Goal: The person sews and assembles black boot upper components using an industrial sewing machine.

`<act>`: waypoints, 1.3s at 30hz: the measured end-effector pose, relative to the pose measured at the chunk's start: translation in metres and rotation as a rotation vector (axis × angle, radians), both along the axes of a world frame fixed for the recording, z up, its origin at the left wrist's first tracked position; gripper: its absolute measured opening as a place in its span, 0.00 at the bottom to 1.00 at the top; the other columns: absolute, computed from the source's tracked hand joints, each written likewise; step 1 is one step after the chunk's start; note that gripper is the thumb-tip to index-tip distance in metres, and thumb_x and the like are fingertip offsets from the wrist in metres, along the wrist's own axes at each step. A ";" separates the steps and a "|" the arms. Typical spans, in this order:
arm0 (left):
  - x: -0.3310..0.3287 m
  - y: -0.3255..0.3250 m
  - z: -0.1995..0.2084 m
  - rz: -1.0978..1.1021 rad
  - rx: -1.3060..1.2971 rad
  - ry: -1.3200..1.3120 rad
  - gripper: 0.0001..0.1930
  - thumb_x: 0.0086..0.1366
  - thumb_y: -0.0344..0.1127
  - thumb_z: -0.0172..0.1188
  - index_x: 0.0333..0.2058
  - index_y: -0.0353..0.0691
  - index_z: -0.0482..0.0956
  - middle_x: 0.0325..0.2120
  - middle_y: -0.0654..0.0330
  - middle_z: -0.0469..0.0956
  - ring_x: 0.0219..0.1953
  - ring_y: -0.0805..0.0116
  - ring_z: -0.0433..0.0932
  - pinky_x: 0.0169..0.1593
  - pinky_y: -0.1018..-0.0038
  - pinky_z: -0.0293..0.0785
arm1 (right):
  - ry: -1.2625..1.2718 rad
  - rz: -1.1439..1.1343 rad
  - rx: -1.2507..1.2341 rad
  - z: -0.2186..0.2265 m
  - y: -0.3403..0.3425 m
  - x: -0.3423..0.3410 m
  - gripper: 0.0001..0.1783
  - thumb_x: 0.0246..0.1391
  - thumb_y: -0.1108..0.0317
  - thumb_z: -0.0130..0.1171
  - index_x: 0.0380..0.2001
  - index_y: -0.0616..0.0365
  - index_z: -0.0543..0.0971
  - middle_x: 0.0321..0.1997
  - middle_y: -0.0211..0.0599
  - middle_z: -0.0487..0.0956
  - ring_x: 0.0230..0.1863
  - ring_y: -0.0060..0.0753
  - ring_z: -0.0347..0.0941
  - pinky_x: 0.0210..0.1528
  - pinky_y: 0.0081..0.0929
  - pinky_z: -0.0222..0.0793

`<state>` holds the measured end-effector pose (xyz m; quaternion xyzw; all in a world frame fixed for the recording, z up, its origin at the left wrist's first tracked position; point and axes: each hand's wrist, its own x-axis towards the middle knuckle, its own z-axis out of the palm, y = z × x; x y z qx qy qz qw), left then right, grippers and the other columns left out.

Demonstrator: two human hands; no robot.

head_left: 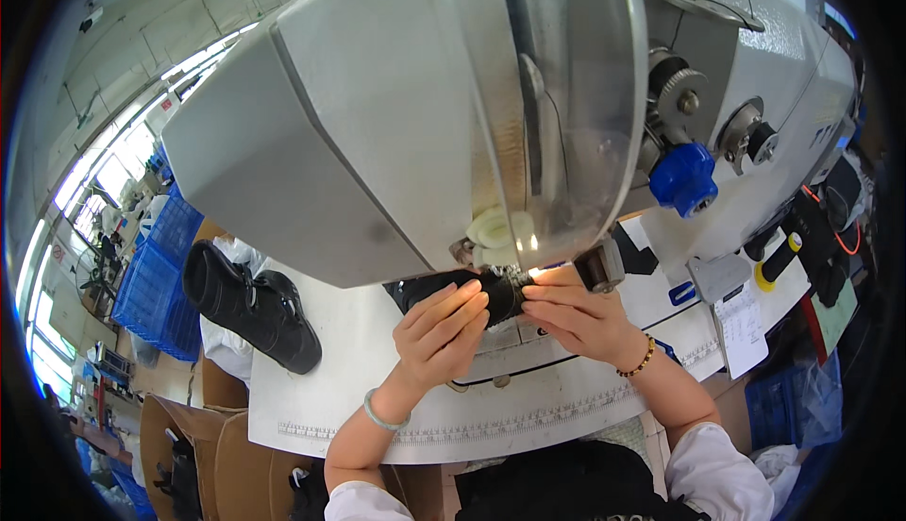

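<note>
A large grey sewing machine (377, 96) looms over the white table, its lit needle area just beyond my hands. Under it lies a black piece of fabric or leather (503, 298). My left hand (440, 332) has its fingers pressed together on the left side of this piece. From the right, my right hand (585, 321) pinches the piece's edge close to the needle area. The needle and the far part of the piece are mostly hidden by the machine head. A black high-top shoe (250, 304) stands on the table to the left of my left hand.
A ruler strip (510, 417) runs along the table's near edge. Right of the machine are a thread spool (780, 261), a blue-handled tool (681, 292) and a paper sheet (740, 327). Blue crates (156, 280) and cardboard boxes (189, 455) stand at left; a blue bin (774, 408) is right.
</note>
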<state>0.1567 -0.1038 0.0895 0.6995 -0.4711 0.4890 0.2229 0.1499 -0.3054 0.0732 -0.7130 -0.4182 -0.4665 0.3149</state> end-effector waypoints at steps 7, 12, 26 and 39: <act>0.003 0.002 0.002 0.025 0.001 -0.051 0.08 0.45 0.23 0.61 0.27 0.37 0.74 0.29 0.60 0.78 0.35 0.63 0.78 0.40 0.72 0.77 | 0.041 -0.020 0.013 0.003 0.004 -0.004 0.13 0.34 0.76 0.62 0.31 0.58 0.77 0.33 0.31 0.75 0.37 0.35 0.70 0.36 0.26 0.64; 0.005 0.002 0.001 0.043 0.002 -0.055 0.08 0.45 0.23 0.61 0.26 0.37 0.74 0.29 0.59 0.78 0.35 0.63 0.79 0.39 0.72 0.77 | 0.091 -0.004 0.055 0.003 0.008 -0.005 0.13 0.34 0.76 0.62 0.30 0.59 0.77 0.32 0.32 0.74 0.38 0.36 0.70 0.37 0.27 0.63; 0.010 -0.005 0.002 0.111 -0.018 -0.056 0.09 0.45 0.21 0.61 0.27 0.36 0.74 0.30 0.59 0.77 0.32 0.64 0.78 0.35 0.73 0.77 | 0.126 -0.045 0.006 0.003 -0.003 -0.001 0.17 0.28 0.77 0.61 0.30 0.62 0.74 0.39 0.38 0.71 0.40 0.42 0.67 0.40 0.34 0.63; 0.010 -0.002 0.003 0.105 -0.069 0.007 0.09 0.44 0.21 0.61 0.27 0.36 0.74 0.29 0.60 0.77 0.32 0.64 0.78 0.34 0.74 0.76 | 0.233 -0.113 0.028 0.007 0.006 -0.002 0.17 0.29 0.79 0.57 0.30 0.62 0.75 0.38 0.39 0.72 0.39 0.43 0.67 0.40 0.33 0.63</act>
